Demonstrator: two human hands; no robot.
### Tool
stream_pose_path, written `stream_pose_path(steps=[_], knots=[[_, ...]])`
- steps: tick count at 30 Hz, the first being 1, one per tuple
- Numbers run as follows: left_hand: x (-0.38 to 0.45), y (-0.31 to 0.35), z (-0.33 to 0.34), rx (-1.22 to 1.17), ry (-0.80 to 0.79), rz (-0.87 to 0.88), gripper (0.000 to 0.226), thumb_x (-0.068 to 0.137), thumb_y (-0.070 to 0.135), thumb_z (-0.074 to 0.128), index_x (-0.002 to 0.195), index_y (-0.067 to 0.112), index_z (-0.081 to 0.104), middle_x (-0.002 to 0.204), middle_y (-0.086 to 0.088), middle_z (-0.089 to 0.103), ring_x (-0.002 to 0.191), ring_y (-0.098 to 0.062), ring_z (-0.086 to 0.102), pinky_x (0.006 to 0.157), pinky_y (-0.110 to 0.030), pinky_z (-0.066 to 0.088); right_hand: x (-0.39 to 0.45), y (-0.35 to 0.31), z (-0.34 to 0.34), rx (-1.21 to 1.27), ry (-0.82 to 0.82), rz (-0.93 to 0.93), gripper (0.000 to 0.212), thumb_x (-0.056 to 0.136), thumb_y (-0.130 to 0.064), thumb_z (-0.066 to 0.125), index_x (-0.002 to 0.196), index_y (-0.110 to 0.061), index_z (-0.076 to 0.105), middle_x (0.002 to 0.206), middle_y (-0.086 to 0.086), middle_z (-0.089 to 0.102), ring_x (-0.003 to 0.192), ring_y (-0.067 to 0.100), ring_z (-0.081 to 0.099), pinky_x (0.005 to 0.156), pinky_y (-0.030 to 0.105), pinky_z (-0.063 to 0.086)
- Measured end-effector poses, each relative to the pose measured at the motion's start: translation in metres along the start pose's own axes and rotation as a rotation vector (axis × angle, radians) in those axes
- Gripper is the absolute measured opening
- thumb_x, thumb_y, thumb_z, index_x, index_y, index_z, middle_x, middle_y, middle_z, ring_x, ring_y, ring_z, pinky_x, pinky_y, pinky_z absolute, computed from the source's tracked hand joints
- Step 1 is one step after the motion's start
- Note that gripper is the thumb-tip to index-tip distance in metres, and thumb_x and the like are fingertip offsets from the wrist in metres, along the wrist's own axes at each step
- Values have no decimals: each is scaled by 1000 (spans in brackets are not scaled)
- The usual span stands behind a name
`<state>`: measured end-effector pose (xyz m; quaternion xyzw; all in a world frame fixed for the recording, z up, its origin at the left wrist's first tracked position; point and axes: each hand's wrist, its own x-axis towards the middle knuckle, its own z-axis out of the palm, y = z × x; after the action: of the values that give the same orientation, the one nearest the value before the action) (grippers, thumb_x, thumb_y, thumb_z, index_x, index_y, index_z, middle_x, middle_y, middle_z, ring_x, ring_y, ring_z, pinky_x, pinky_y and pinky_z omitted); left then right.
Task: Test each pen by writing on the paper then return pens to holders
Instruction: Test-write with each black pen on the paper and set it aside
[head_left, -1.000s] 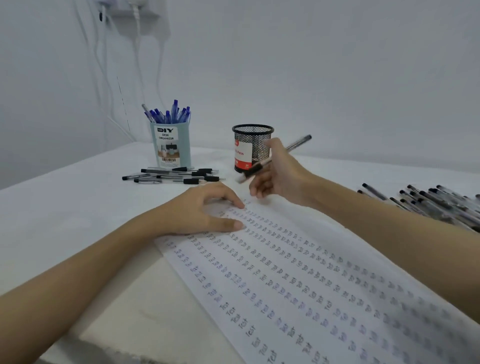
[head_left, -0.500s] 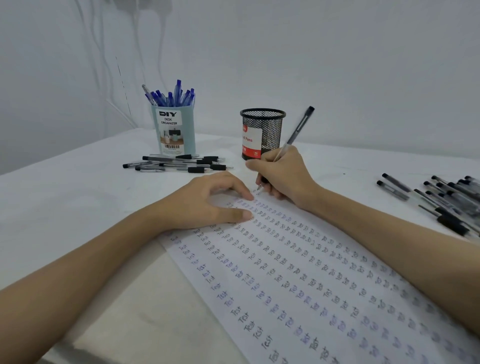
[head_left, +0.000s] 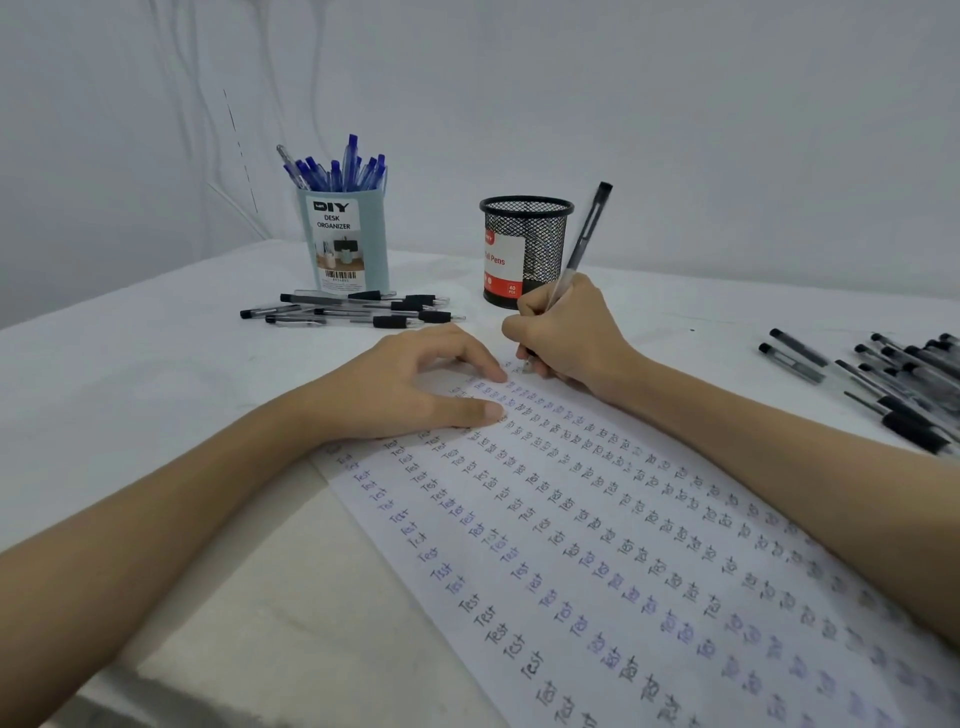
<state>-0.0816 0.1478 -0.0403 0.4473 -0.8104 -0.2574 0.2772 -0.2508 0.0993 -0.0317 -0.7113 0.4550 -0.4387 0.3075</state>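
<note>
Now gripping pen (head_left: 582, 244) in right hand (head_left: 566, 332), tip on paper (head_left: 649, 545) (far end); left hand (head_left: 410, 384) flat, pressing paper.

Open white table (head_left: 130, 374) on the left, nothing blocking there. Ahead, a row of black pens (head_left: 353, 309) lies across the way to the blue holder (head_left: 344, 239); the mesh holder (head_left: 524, 249) stands right behind the right hand (head_left: 566, 332). Pen pile (head_left: 898, 384) crowds the right edge.
</note>
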Motion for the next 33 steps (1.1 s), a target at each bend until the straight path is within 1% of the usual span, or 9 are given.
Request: stream_pose_path(steps=[3, 7, 9, 11, 15, 25, 28, 30, 33], knots=[[0, 1, 0, 4, 6, 4, 40, 65, 46, 70, 101, 28, 68, 112, 16, 63, 110, 6, 53, 99, -10, 35, 0, -1, 0, -2, -4, 11, 44, 74, 7, 54, 39, -11, 35, 41, 8, 49, 24, 8, 40, 30, 12, 24], [0, 0, 0, 8, 3, -2, 40, 66, 47, 73, 101, 29, 68, 112, 17, 63, 110, 6, 53, 99, -10, 34, 0, -2, 0, -2, 1, 33, 45, 76, 6, 54, 39, -11, 35, 33, -1, 46, 24, 8, 40, 29, 11, 24], [0, -1, 0, 19, 3, -3, 39, 67, 49, 76, 100, 31, 68, 111, 19, 63, 110, 6, 53, 99, -11, 35, -1, -2, -1, 19, 15, 37, 44, 76, 7, 54, 41, -10, 36, 39, 5, 48, 24, 8, 39, 29, 11, 24], [1, -1, 0, 29, 9, -9, 37, 66, 48, 71, 99, 33, 68, 111, 20, 63, 110, 7, 52, 100, -13, 35, -1, -3, -1, 8, 13, 29, 45, 77, 8, 54, 40, -10, 35, 42, 8, 48, 24, 8, 39, 28, 11, 24], [1, -1, 0, 22, 8, -11, 39, 65, 50, 74, 99, 33, 68, 110, 20, 63, 110, 7, 52, 99, -13, 35, -1, -1, 0, -23, 20, 14, 48, 75, 7, 54, 36, -14, 35, 33, -2, 45, 28, 14, 41, 29, 12, 25], [1, -1, 0, 13, 1, -9, 37, 68, 49, 76, 100, 32, 68, 111, 20, 62, 111, 8, 52, 100, -14, 34, 0, -1, 0, -49, 54, 45, 44, 76, 5, 54, 39, -12, 35, 40, 5, 48, 27, 12, 41, 28, 12, 24], [1, -3, 0, 13, 3, -6, 35, 67, 46, 73, 99, 33, 68, 110, 20, 63, 111, 7, 52, 103, -18, 35, 1, 0, 0, -48, 61, 55, 43, 75, 2, 55, 39, -13, 36, 34, -2, 48, 26, 13, 40, 29, 13, 25], [1, -3, 0, 17, 3, -2, 39, 64, 52, 73, 99, 34, 68, 110, 21, 62, 110, 7, 53, 104, -19, 35, 2, 1, 0, -39, 67, 48, 45, 74, 3, 55, 38, -14, 35, 34, -4, 48, 27, 14, 40, 29, 14, 25], [2, -3, 0, 24, 1, 8, 48, 58, 62, 66, 99, 36, 67, 110, 23, 62, 111, 8, 52, 103, -18, 34, 1, 1, 0, -54, 72, 45, 45, 75, 5, 55, 38, -14, 35, 40, 4, 49, 27, 12, 41, 29, 12, 25]])
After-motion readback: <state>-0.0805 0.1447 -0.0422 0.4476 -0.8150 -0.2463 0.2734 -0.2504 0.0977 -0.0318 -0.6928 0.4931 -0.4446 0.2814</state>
